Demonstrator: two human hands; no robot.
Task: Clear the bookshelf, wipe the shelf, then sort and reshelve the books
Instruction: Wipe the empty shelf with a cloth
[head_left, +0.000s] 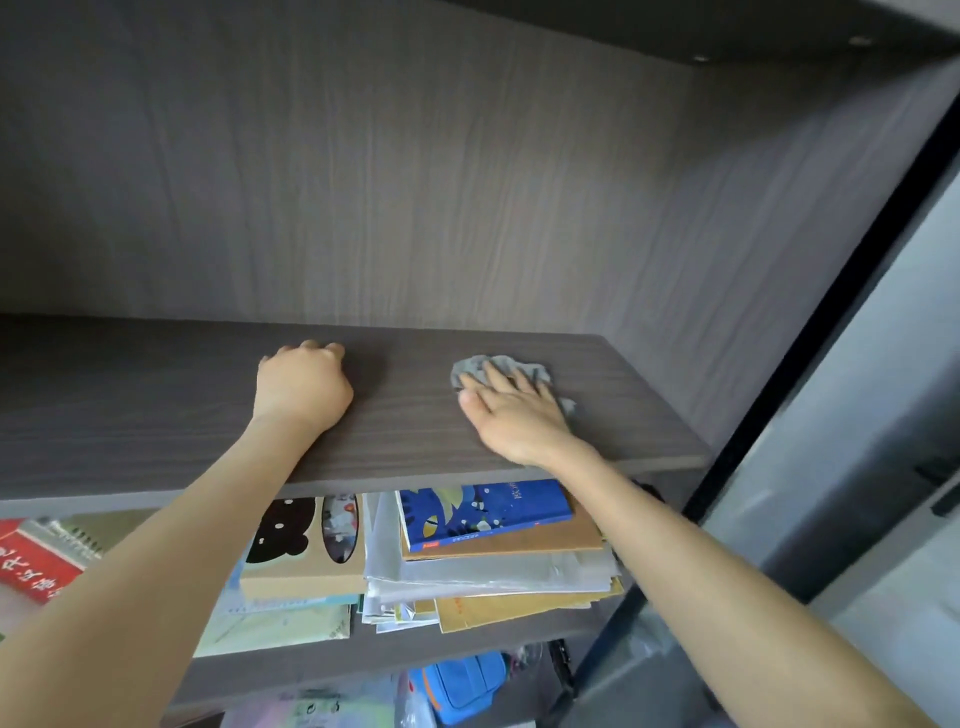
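A dark wood-grain shelf (156, 405) runs across the middle of the view with nothing standing on it. My right hand (511, 413) lies flat with straight fingers on a crumpled grey cloth (524, 368), pressing it onto the shelf toward the right end. My left hand (301, 384) rests on the shelf near its middle with the fingers curled under, holding nothing. On the shelf below lie stacked books: a blue book (488, 512) on top of papers, and a brown box-like book with a black bear (298, 540).
A red spiral-bound calendar (41, 561) lies at the lower left. A blue pouch (462, 686) sits on the bottom shelf. The cabinet's right side wall (779, 260) and a dark door frame (831, 322) bound the shelf on the right.
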